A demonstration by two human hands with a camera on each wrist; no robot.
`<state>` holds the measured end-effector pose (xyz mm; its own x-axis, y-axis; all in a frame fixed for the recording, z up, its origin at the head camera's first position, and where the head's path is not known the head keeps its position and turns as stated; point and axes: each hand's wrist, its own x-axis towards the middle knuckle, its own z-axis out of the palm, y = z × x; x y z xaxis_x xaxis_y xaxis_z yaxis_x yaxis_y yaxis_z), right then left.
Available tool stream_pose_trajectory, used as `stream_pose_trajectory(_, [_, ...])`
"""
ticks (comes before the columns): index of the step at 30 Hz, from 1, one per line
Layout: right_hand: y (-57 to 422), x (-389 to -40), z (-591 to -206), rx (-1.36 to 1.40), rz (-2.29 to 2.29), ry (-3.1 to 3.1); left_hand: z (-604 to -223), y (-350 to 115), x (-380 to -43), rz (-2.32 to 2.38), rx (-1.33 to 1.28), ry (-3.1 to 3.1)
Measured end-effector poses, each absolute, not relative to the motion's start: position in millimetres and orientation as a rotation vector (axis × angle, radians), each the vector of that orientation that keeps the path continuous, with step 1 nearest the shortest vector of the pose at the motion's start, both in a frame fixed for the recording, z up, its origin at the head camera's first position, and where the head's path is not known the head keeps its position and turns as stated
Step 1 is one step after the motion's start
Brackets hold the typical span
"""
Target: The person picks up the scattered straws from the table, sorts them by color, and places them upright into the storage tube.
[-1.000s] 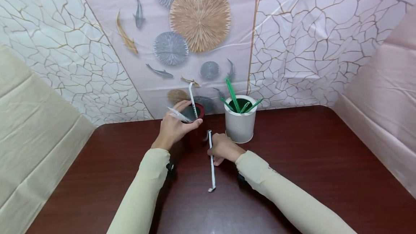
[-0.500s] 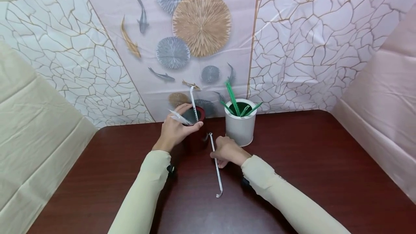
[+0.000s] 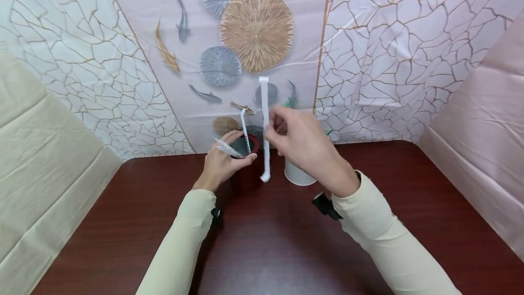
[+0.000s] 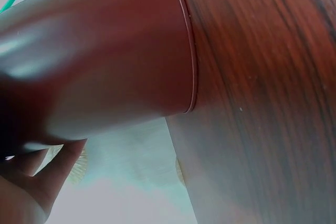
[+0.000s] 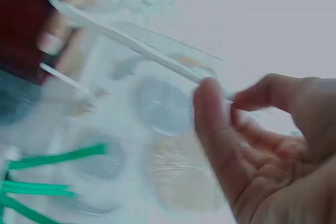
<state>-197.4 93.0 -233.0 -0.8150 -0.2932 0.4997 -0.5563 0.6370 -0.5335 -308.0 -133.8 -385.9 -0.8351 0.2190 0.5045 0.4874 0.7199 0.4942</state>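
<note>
My left hand (image 3: 219, 163) grips the upper part of a dark red can (image 3: 247, 176), thumb in front and fingers round the far side. The can stands upright on the table, as the left wrist view also shows. Two white strips (image 3: 246, 133) stick out of its mouth, one leaning left and one with a bent top. Raised above the table, right of the can, my right hand (image 3: 307, 142) pinches a long white strip (image 3: 264, 99) between thumb and forefinger. Both ends of this strip are bent, and it hangs nearly upright.
Behind my right hand a white can (image 3: 299, 175) is mostly covered. Several green strips (image 5: 58, 157) stick out of it in the blurred right wrist view. The dark red-brown table (image 3: 254, 249) meets a patterned cloth backdrop (image 3: 368, 81) at its far edge.
My right hand has lifted the white strip off the table and moved up and right; the strip has swung more upright. My left hand keeps its grip on the red can.
</note>
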Motion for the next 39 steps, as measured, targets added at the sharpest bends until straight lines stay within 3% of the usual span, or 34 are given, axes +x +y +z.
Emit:
stream_pose_trajectory(8, [72, -216, -225, 0.801, 0.907, -2.205, -388, -125, -312, -0.914, -0.569, -2.507])
stream_pose_trajectory(17, [62, -261, -277, 0.745, 0.719, -2.375, -388, -120, -312, -0.897, -0.566, -2.510])
stream_pose_trajectory(26, [67, -284, -328, 0.809, 0.569, -2.529, -386, -120, -311, -0.836, -0.545, -2.537])
stream_pose_trajectory(32, [74, -279, -334, 0.836, 0.552, -2.499, -385, -123, -310, -0.839, -0.522, -2.556])
stream_pose_trajectory(39, [91, -247, -325, 0.873, 0.677, -2.280, -385, -134, -309, -0.830, -0.526, -2.554])
